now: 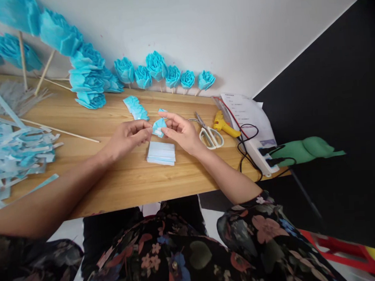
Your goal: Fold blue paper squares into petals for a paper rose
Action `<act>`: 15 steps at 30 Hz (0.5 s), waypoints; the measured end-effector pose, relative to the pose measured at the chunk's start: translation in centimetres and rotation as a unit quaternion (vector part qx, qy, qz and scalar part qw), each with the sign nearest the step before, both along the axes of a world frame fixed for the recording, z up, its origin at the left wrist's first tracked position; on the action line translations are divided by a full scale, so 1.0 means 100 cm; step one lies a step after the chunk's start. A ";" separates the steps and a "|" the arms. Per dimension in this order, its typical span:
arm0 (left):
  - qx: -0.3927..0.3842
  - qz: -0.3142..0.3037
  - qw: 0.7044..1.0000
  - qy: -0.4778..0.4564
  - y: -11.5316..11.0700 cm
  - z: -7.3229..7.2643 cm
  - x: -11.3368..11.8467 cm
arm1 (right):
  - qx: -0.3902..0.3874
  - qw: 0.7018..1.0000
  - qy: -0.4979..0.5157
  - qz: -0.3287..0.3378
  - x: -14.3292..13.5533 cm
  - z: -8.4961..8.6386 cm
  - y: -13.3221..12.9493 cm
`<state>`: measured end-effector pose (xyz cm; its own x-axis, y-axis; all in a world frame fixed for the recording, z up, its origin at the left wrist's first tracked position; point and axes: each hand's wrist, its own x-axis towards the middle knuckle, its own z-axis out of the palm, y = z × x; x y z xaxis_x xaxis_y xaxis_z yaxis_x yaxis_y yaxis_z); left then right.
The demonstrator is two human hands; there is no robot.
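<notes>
Between my two hands is a small blue and white piece of fabric or paper (158,128), with folded-looking edges. My left hand (131,134) pinches its left side between thumb and fingertips. On the other side, my right hand (181,132) has its thumb and fingers closed on the piece. Just below lies a stack of pale rectangular sheets (160,153) on the table. A row of overlapping blue folded petals (136,108) rests behind the hands. White-handled scissors (211,137) lie to the right of my right hand, partly opened.
Blue flowers on sticks (156,66) lean along the wall. Pale blue strips (19,150) heap up at the left, near a thin stick (63,132). To the right are a yellow glue gun (225,124), a power strip (262,161) with black cables, and printed paper (244,107).
</notes>
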<state>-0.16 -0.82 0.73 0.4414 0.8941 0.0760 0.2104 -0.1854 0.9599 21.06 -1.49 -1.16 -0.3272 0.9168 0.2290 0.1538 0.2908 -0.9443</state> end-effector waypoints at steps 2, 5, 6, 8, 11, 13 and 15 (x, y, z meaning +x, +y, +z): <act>0.003 0.004 1.000 -0.010 0.000 0.000 0.000 | 0.000 1.000 -0.016 -0.007 -0.001 0.001 -0.001; 0.007 0.002 1.000 -0.025 0.001 -0.001 0.002 | -0.003 1.000 -0.024 0.002 -0.003 0.004 -0.003; 0.007 0.003 0.999 -0.032 0.001 -0.002 0.002 | -0.005 1.000 -0.024 0.010 -0.004 0.005 -0.004; 0.008 0.006 0.999 -0.044 0.001 -0.003 0.003 | -0.005 0.999 -0.021 0.028 -0.005 0.004 -0.006; 0.010 0.007 0.998 -0.054 0.002 -0.005 0.002 | 0.006 0.999 -0.014 0.040 -0.007 0.000 -0.006; 0.009 0.007 0.998 -0.054 0.002 -0.005 0.002 | 0.014 0.999 -0.018 0.031 -0.007 -0.003 -0.006; 0.004 0.008 0.999 -0.052 0.003 -0.005 0.001 | 0.016 0.999 -0.026 0.015 -0.007 -0.003 -0.005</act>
